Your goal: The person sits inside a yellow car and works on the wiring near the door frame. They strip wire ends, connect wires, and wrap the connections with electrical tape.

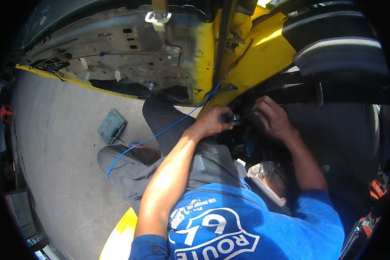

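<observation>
My left hand (211, 121) is closed round a small roll of black tape (233, 119), held in front of the dark opening beside the yellow door frame. Just to its right, my right hand (271, 118) has its fingers curled together. Something thin and dark seems to lie between the two hands, but shadow hides what the right fingers grip. A blue wire (174, 123) runs down from the yellow frame (250, 56), passes above my left forearm and ends over my left leg.
A yellow car door (130, 56) stands open at the upper left, its bare inner panel showing. On the concrete floor (65, 143) lies a teal tool case (112, 126). A dark seat (346, 134) is at the right. Crumpled clear plastic (268, 171) lies beside my right elbow.
</observation>
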Motion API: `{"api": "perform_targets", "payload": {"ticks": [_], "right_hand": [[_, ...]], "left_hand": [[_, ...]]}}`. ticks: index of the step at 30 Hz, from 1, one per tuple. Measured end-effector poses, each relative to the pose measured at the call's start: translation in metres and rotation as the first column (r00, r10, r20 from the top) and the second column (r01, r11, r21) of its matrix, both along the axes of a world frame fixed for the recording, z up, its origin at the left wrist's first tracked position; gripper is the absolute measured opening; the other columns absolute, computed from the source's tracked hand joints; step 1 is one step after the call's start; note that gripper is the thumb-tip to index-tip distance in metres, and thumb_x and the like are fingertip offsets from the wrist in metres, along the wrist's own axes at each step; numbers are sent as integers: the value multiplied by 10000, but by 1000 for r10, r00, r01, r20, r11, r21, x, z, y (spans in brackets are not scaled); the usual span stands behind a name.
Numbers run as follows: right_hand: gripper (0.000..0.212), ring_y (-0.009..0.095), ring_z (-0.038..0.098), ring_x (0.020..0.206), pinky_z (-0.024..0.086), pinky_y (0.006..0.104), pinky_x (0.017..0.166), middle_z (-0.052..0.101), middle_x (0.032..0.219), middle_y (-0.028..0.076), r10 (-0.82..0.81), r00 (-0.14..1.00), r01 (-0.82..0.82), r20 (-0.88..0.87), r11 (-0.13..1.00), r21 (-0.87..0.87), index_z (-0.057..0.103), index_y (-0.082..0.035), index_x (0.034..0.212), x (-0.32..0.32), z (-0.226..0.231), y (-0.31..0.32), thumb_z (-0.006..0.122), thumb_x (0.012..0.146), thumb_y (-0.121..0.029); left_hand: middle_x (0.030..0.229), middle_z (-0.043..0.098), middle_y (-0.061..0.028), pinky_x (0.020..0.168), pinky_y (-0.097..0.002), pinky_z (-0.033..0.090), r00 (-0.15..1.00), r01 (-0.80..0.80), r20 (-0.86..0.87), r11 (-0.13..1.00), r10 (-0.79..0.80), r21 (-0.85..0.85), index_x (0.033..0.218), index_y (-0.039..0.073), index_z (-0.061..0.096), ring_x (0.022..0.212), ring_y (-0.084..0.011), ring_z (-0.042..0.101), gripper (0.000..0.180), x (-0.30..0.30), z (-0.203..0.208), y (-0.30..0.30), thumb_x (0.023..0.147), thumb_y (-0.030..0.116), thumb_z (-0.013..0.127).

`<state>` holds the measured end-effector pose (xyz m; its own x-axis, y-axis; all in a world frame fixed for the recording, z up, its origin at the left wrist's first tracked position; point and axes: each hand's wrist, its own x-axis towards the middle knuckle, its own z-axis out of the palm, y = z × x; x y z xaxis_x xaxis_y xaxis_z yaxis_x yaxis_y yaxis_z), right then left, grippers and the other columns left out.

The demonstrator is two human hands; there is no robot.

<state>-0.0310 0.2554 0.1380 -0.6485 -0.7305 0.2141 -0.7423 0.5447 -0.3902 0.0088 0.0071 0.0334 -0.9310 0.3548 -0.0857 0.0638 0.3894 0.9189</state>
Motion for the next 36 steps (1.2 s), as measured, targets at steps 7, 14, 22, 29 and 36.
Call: {"api": "perform_targets", "payload": {"ticks": [7, 14, 22, 29, 36], "right_hand": [[234, 385, 679, 1098, 562, 440, 914, 643, 1173, 157, -149, 984, 153, 99, 988, -34, 663, -39, 1145, 15, -24, 19, 681, 920, 26], [505, 293, 702, 995, 561, 384, 864, 654, 1146, 156, -218, 946, 257, 241, 955, -147, 589, -56, 1387, 22, -44, 23, 685, 904, 54], [611, 184, 653, 989, 539, 324, 868, 666, 1135, 114, -271, 612, 197, 743, 962, 189, 543, -31, 1451, 21, -109, 39, 771, 884, -39], [623, 169, 636, 1059, 545, 322, 928, 650, 1234, 94, -17, 115, 186, 993, 982, -4, 495, -54, 1519, 35, -132, 25, 733, 1001, -303], [561, 165, 660, 1043, 580, 335, 934, 627, 1284, 87, 329, 37, 642, 944, 716, -275, 515, -44, 1500, 31, -119, 23, 692, 975, -132]], "left_hand": [[1013, 703, -162, 904, -427, 520, 994, 30, -105, 999, -31, -11, 1087, 31, 730, 1012, -333, 666, 441, 2, -3, 3, 737, 236, 903], [1001, 702, -160, 884, -434, 520, 990, 21, -138, 998, -29, -56, 1064, 27, 731, 1004, -341, 664, 427, 4, -4, 1, 731, 236, 899], [997, 702, -138, 875, -421, 521, 993, 14, -120, 1000, -13, 2, 1066, 38, 733, 987, -315, 668, 413, 3, -7, 0, 736, 220, 903], [1005, 703, -116, 879, -405, 521, 995, -8, -102, 1000, 11, 26, 1065, 51, 735, 980, -291, 669, 397, 4, -9, -1, 736, 194, 906], [1073, 712, -111, 934, -397, 515, 998, 34, -61, 996, -30, 79, 1107, 59, 739, 1058, -300, 670, 367, 4, -11, -5, 769, 125, 868]]}}
